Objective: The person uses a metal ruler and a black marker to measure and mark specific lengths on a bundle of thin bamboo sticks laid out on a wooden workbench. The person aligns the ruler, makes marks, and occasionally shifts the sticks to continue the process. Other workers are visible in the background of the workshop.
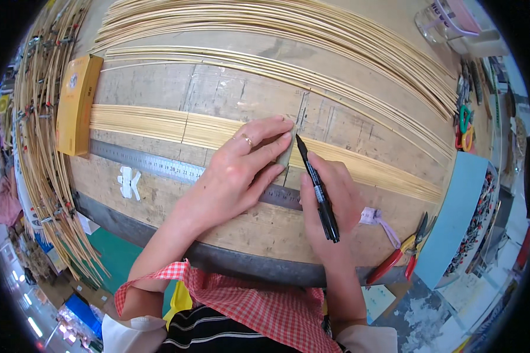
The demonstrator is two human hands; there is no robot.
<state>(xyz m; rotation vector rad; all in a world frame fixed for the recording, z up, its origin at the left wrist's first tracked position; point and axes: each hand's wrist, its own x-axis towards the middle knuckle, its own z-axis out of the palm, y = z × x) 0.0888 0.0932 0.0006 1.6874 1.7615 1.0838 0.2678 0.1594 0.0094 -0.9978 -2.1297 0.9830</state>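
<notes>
Strips point(141, 122) look light and springy, best pressed flat mid-length. My left fingers point(271, 151), spread, press a plate point(286, 155) across them; my right fingers point(331, 174) grip a pen point(321, 194).

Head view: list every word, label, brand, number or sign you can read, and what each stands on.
Wording and digits aren't copied here, only where print shows.
Metal ruler: a row of scale numbers, readable in part.
Yellow box: dark print and round emblem, too small to read.
Black marker in the right hand: pale lettering, too small to read.
White tag with purple ribbon: tiny marks, unreadable.
Clear container, upper right: lettering, distorted.
</notes>
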